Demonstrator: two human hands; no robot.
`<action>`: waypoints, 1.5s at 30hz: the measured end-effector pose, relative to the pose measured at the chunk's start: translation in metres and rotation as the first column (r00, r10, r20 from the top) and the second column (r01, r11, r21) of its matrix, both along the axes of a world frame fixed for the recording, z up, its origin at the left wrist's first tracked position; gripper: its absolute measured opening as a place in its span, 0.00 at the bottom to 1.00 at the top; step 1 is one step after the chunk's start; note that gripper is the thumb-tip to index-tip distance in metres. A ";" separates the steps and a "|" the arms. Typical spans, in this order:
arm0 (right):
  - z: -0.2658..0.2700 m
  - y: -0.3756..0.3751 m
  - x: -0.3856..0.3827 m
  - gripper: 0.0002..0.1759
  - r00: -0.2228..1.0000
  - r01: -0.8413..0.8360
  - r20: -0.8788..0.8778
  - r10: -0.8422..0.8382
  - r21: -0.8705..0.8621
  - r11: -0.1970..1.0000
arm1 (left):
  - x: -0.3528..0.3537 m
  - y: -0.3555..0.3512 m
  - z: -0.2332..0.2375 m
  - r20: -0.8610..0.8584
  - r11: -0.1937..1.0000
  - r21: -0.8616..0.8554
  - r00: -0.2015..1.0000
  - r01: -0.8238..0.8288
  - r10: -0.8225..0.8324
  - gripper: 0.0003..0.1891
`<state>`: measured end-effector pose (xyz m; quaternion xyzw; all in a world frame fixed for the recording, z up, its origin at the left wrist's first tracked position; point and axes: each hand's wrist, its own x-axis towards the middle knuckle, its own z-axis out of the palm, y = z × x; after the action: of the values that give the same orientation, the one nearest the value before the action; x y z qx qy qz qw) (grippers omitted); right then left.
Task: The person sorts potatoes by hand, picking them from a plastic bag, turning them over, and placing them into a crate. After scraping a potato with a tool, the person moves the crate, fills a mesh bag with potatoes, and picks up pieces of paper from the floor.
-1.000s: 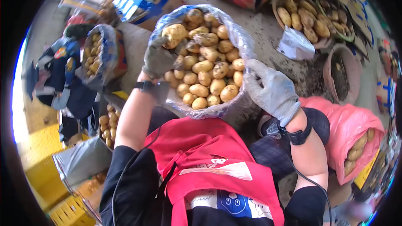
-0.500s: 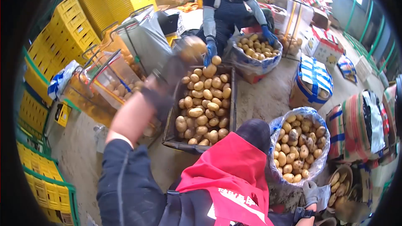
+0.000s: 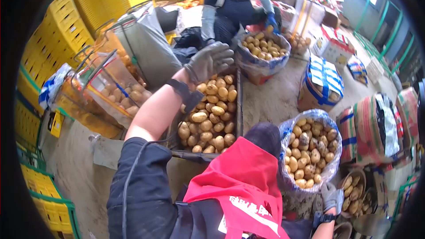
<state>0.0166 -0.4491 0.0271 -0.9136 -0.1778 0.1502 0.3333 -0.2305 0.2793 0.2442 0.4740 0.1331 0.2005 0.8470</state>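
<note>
My left hand [image 3: 211,61], in a grey glove, is over the far end of a dark crate [image 3: 239,106] full of potatoes. Its fingers are stretched out and nothing shows in them; it hides part of the crate's far rim. My right hand [image 3: 329,196], also gloved, is low at the near edge of a basket lined with blue-white plastic [image 3: 283,168] and filled with potatoes, some dirt-stained. Its fingers look curled, with a pale flat piece [image 3: 340,201] beside them that I cannot make out.
Opposite sits a person [image 3: 234,6] in blue gloves, one hand at another lined basket of potatoes [image 3: 261,67]. Bagged potatoes [image 3: 128,93] and yellow crates [image 3: 59,31] stand left. A blue-and-white-topped box [image 3: 323,84], striped sacks [image 3: 374,128] and a potato bucket [image 3: 354,194] are right.
My left hand, blurred with a potato at it before, now shows open fingers. The other person's hand has drawn back from the crate's far end. The view has shifted slightly.
</note>
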 end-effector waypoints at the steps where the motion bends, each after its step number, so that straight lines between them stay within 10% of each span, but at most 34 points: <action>1: 0.027 0.014 -0.010 0.18 0.997 -0.063 0.043 0.064 -0.020 0.998 | 0.017 -0.020 -0.010 -0.031 0.995 -0.064 0.996 0.081 -0.083 0.22; 5: 0.080 0.025 -0.024 0.20 0.980 -0.185 0.093 0.177 0.076 0.980 | 0.095 -0.062 -0.056 0.072 0.829 0.083 0.826 0.553 -0.558 0.27; 10: 0.059 -0.003 -0.032 0.24 0.996 0.043 0.078 -0.045 0.021 0.999 | 0.188 -0.161 -0.080 -0.122 0.787 -0.115 0.777 0.606 -0.617 0.27; 15: 0.090 0.000 -0.039 0.20 0.997 0.072 0.042 -0.064 -0.222 0.972 | 0.268 -0.300 -0.134 -0.601 0.763 0.161 0.676 0.626 -0.428 0.27; 21: 0.086 -0.012 -0.028 0.19 0.995 0.094 0.048 -0.083 -0.296 0.951 | 0.356 -0.409 -0.247 -0.739 0.341 0.519 0.612 0.784 -0.280 0.50; 27: 0.079 -0.019 -0.015 0.19 0.997 0.076 -0.003 -0.080 -0.306 0.949 | 0.416 -0.462 -0.317 -0.774 0.281 0.532 0.594 0.798 -0.220 0.48; 29: 0.075 -0.021 -0.017 0.19 0.992 0.119 0.060 -0.107 -0.261 0.958 | 0.407 -0.470 -0.297 -0.776 0.324 0.532 0.604 0.782 -0.182 0.40; 31: 0.076 -0.021 -0.018 0.19 0.993 0.116 0.049 -0.107 -0.266 0.957 | 0.392 -0.471 -0.280 -0.646 0.615 0.288 0.623 0.734 -0.441 0.36; 36: 0.076 -0.013 -0.024 0.21 0.988 0.155 0.059 -0.146 -0.200 0.967 | 0.326 -0.469 -0.230 -0.359 0.598 0.236 0.641 0.766 -0.678 0.35; 43: 0.079 0.005 -0.033 0.32 0.968 0.250 -0.168 -0.187 0.564 0.787 | 0.222 -0.492 -0.158 -0.196 0.642 0.049 0.637 0.765 -0.745 0.23; 45: 0.096 0.003 -0.042 0.27 0.725 0.585 -0.685 -0.062 0.567 0.580 | 0.201 -0.497 -0.149 -0.189 0.684 0.036 0.677 0.729 -0.711 0.21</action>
<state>-0.0254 -0.4464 0.1226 -0.6083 0.0730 0.2741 0.7412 -0.0296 -0.2176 0.0955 0.5478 -0.0081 -0.1809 0.8168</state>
